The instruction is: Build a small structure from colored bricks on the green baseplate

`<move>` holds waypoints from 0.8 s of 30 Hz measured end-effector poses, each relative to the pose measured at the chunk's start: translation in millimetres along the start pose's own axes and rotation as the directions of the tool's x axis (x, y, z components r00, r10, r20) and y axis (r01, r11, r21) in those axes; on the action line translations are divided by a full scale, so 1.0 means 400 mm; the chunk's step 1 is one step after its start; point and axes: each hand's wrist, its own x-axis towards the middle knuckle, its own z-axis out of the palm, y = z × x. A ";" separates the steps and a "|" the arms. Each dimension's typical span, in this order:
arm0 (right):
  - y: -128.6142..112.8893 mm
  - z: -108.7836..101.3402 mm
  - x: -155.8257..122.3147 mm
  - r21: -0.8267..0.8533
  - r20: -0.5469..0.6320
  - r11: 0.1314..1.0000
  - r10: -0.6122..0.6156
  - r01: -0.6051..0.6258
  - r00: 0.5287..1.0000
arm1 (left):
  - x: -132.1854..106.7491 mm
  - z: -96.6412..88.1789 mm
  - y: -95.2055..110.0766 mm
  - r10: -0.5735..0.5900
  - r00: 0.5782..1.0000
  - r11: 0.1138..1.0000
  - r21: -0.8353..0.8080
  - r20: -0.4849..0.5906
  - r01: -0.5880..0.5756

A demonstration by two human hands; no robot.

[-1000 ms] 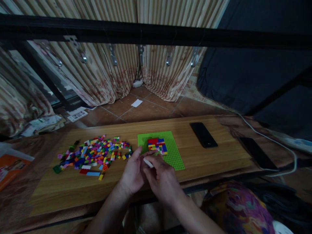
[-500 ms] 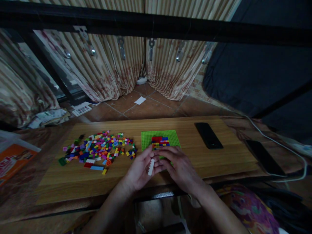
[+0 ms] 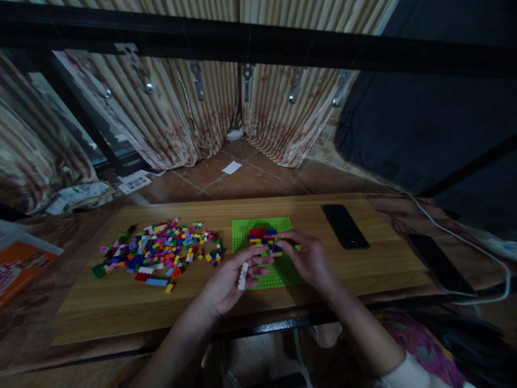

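A long white toy brick (image 3: 243,276) lies along the palm of my left hand (image 3: 228,283), held in by the thumb, with the other fingers loosely stretched. These fingers are at the near left side of a multicoloured brick build (image 3: 258,234), which stands on a green studded baseplate (image 3: 240,229). My right hand (image 3: 311,258) is at the right side of the build, thumb and forefinger closed together at its edge. What they pinch is too small to make out. Part of the build's near side is hidden by my left fingers.
A pile of loose coloured bricks (image 3: 161,245) covers the left of the wooden board (image 3: 121,318). On the right lies a black phone (image 3: 345,226), and another dark phone-like slab (image 3: 440,264) with a white cable (image 3: 480,253) nearby. An orange-labelled container (image 3: 28,264) stands far left.
My hands have moved apart. The right hand went from beside the left palm to the build's right side, while the left shifted slightly left, still holding the white brick. More of the baseplate shows.
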 end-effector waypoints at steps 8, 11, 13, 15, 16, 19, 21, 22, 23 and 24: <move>0.125 0.057 0.088 0.077 -0.056 0.995 0.071 -0.067 0.996 | 0.058 -0.035 0.013 0.342 0.868 0.923 0.303 -0.359 -0.239; 0.126 0.061 0.090 0.079 -0.017 0.996 0.050 -0.049 0.999 | 0.093 -0.043 0.009 0.389 0.837 0.888 0.399 -0.386 -0.228; 0.122 0.059 0.090 0.079 0.004 0.996 0.039 -0.039 0.999 | 0.117 -0.049 0.002 0.413 0.834 0.865 0.443 -0.366 -0.234; 0.118 0.056 0.090 0.077 0.016 0.997 0.021 -0.022 1.000 | 0.137 -0.055 -0.004 0.433 0.836 0.847 0.468 -0.338 -0.250; 0.117 0.056 0.090 0.077 0.018 0.997 0.008 -0.010 1.000 | 0.145 -0.059 -0.007 0.444 0.835 0.839 0.479 -0.326 -0.259; 0.112 0.054 0.092 0.074 0.021 0.997 -0.039 0.037 0.999 | 0.161 -0.068 -0.016 0.481 0.826 0.800 0.533 -0.294 -0.276; 0.110 0.053 0.094 0.068 0.031 0.997 -0.048 0.046 0.998 | 0.166 -0.073 -0.020 0.508 0.816 0.760 0.589 -0.276 -0.274; 0.109 0.053 0.095 0.064 0.035 0.997 -0.043 0.041 0.998 | 0.167 -0.075 -0.022 0.521 0.810 0.737 0.621 -0.268 -0.268; 0.109 0.054 0.096 0.060 0.041 0.998 -0.034 0.032 0.999 | 0.168 -0.077 -0.023 0.532 0.806 0.714 0.649 -0.261 -0.261; 0.109 0.054 0.097 0.057 0.046 0.998 -0.020 0.018 0.999 | 0.169 -0.078 -0.024 0.541 0.801 0.694 0.673 -0.256 -0.254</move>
